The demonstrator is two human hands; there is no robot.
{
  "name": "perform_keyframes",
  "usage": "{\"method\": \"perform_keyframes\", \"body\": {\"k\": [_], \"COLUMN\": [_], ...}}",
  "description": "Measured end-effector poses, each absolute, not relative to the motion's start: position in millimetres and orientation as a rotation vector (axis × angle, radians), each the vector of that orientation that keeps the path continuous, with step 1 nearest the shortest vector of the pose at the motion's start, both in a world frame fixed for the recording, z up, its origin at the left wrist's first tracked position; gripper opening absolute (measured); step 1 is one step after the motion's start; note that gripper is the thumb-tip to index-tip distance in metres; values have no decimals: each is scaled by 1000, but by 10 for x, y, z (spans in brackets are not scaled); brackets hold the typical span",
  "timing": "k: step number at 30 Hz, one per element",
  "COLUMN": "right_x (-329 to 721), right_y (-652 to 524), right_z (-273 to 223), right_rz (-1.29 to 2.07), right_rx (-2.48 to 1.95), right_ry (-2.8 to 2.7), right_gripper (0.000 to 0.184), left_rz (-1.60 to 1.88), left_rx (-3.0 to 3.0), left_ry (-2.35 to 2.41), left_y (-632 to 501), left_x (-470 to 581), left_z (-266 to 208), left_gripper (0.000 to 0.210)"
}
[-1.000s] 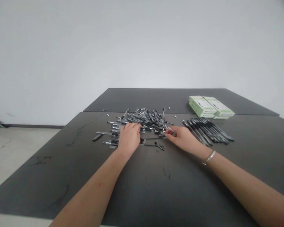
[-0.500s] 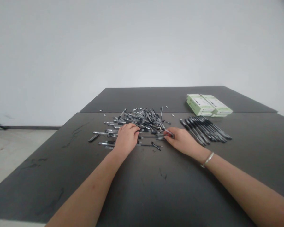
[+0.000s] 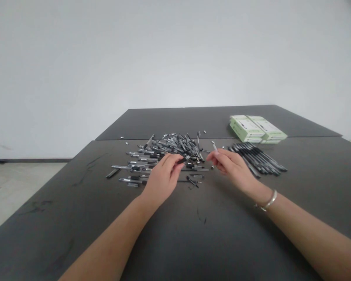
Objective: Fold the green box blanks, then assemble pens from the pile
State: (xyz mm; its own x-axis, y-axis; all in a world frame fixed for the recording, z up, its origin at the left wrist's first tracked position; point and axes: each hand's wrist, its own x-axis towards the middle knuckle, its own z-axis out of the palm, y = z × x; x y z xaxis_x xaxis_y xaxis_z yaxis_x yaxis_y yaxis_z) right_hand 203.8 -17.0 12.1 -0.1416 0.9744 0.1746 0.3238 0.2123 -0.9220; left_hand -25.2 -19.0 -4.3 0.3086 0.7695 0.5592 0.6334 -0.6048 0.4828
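Observation:
My left hand (image 3: 163,175) is closed on a pen (image 3: 182,160), whose dark front end sticks out to the right past the fingertips; the rest is hidden by the hand. My right hand (image 3: 229,164) pinches a small translucent pen cap (image 3: 215,147), which points up and away. A gap separates the two hands. Beyond them lies a heap of loose pens and pen parts (image 3: 175,144). Several pens (image 3: 130,168) lie roughly crosswise to the left, partly behind my left hand. Close to my right hand is a slanted row of black pens (image 3: 260,158).
Two stacks of green-and-white boxes (image 3: 248,130) stand at the back right of the dark table (image 3: 175,234). Small pale tips (image 3: 122,137) lie scattered around the heap. A short black clip-like part (image 3: 192,181) rests in front of it. A white wall rises behind.
My left hand has lifted a pen and moved slightly right. My right hand has moved right and up from the loose parts, with the cap now tilted upright in its fingers.

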Motion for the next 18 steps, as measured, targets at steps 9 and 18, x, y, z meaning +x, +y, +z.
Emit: {"method": "perform_keyframes", "body": {"k": [9,18], "right_x": [2059,1976], "right_y": [-172,-188], "right_z": [251,174], "right_rz": [1133,1294], "right_rx": [-991,-945], "right_ry": [-1142,-1042], "right_gripper": [36,28], "left_rz": [955,1131], "left_rx": [1724,1019], "left_ry": [1000,742], "left_y": [-333,-277], "left_x": [-103,-100], "left_z": [4,70], "left_gripper": [17,53]}}
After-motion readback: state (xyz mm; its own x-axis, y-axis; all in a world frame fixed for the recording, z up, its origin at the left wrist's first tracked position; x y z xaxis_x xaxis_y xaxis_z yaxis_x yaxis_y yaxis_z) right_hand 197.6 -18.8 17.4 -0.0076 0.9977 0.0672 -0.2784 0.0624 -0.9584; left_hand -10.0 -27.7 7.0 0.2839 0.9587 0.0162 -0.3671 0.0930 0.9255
